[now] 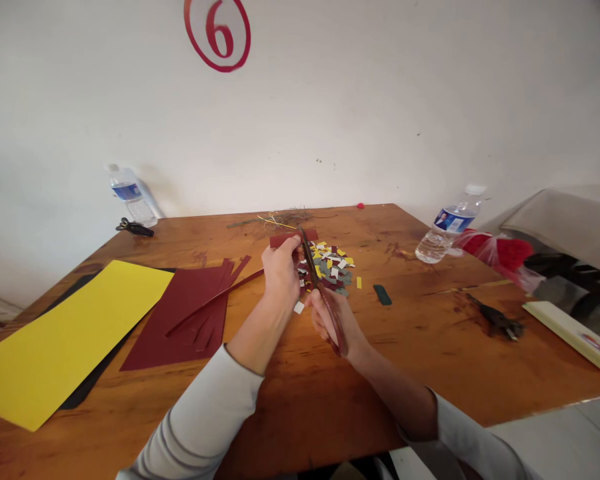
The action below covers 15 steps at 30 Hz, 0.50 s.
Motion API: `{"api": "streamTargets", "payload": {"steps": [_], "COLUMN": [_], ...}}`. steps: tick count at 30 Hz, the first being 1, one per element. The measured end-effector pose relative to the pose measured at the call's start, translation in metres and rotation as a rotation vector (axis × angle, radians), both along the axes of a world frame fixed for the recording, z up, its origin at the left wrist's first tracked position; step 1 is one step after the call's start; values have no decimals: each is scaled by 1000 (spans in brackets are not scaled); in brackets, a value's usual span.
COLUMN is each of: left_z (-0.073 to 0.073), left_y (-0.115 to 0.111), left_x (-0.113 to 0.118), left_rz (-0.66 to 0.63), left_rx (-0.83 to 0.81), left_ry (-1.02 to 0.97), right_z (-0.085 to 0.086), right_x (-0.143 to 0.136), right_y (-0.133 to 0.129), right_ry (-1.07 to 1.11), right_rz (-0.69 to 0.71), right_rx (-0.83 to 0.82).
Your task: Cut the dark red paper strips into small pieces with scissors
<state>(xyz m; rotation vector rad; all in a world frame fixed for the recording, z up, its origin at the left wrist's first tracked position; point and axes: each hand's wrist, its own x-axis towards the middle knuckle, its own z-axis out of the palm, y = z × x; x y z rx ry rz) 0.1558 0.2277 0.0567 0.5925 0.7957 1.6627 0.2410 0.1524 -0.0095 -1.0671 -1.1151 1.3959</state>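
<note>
My left hand [279,267] pinches a narrow dark red paper strip [215,302], whose long tail slants down to the left. My right hand [334,320] is wrapped round the handles of a pair of scissors [311,261], blades pointing away from me. The blades are beside my left fingertips; whether they touch the strip I cannot tell. Beneath and beyond the hands lies a pile of small cut paper pieces [336,272] in yellow, white, grey-green and dark red. A dark red paper piece [309,235] shows just behind my left fingers.
At left, a yellow sheet [80,333] overlaps a black one, next to a dark red sheet [155,327] with cut strips on it. Water bottles [133,197] [447,227] stand left and right. Dark-handled tools [497,321] [136,229] and a white box [570,333] lie near the sides.
</note>
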Motion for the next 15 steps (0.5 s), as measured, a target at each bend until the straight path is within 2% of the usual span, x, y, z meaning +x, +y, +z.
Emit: {"api": "streamTargets", "payload": {"steps": [15], "left_z": [2], "left_y": [-1], "left_x": [1], "left_rz": [7], "left_rx": [-4], "left_ry": [-16], "right_z": [3], "right_x": [-2], "right_y": [1], "right_ry": [16], "right_rz": [-50], "right_rx": [-31]}}
